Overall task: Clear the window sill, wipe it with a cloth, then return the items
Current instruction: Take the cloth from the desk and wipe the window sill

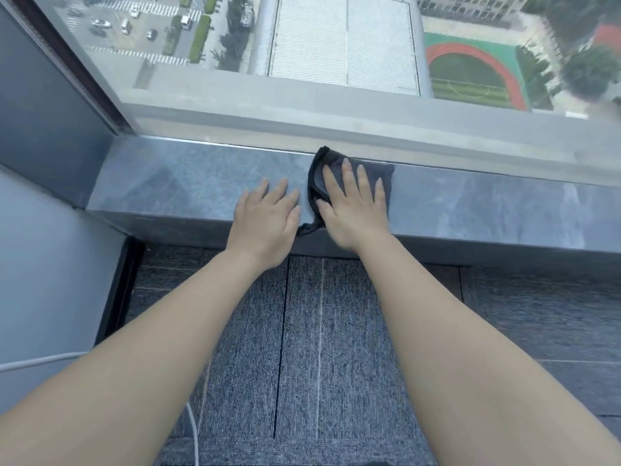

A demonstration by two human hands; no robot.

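Observation:
A grey marbled window sill [188, 176] runs across the view below a large window. A dark grey cloth [388, 174] lies crumpled on the sill near the glass. My right hand [353, 210] presses flat on top of the cloth with its fingers spread. My left hand [265, 220] rests flat on the bare sill just left of the cloth, fingers apart, holding nothing. A corner of the cloth hangs over the sill's front edge between my hands. No other items stand on the visible sill.
The window glass [336, 45] rises right behind the sill. A dark frame post [77, 68] and grey wall [43, 264] close off the left end. Grey carpet [302, 348] covers the floor below, with a white cable [33, 361] at the lower left.

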